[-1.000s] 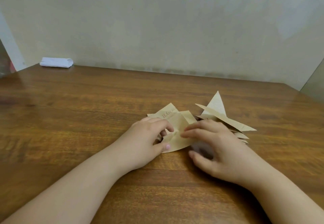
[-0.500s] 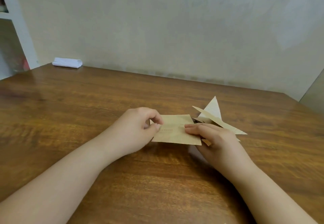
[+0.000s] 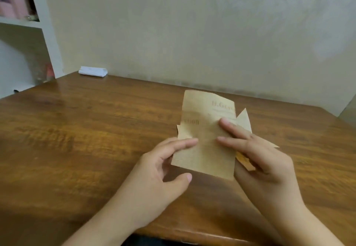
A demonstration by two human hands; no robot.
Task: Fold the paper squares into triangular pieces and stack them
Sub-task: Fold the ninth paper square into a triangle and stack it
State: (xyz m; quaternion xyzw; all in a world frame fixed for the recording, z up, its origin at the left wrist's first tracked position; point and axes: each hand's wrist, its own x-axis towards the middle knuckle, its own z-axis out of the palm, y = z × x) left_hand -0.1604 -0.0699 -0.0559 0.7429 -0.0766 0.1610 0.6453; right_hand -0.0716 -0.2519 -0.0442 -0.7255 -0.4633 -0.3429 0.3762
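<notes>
Both hands on a brown paper sheet

The left hand (image 3: 163, 170) and right hand (image 3: 256, 161) lay spread fingers on the paper sheet (image 3: 206, 139), which covers folded triangles (image 3: 244, 122) near the tabletop's (image 3: 96, 139) far right edge.

The paper sheet (image 3: 207, 139) lies unfolded at the middle of the counter (image 3: 96, 139), over the folded triangles (image 3: 244, 122) poking out to its right; the left hand (image 3: 163, 168) touches its left edge, the right hand (image 3: 256, 159) rests on its right side; a folded cloth (image 3: 93, 71) sits at the far left corner by the wall (image 3: 173, 33), a shelf (image 3: 21, 23) left of it.
</notes>
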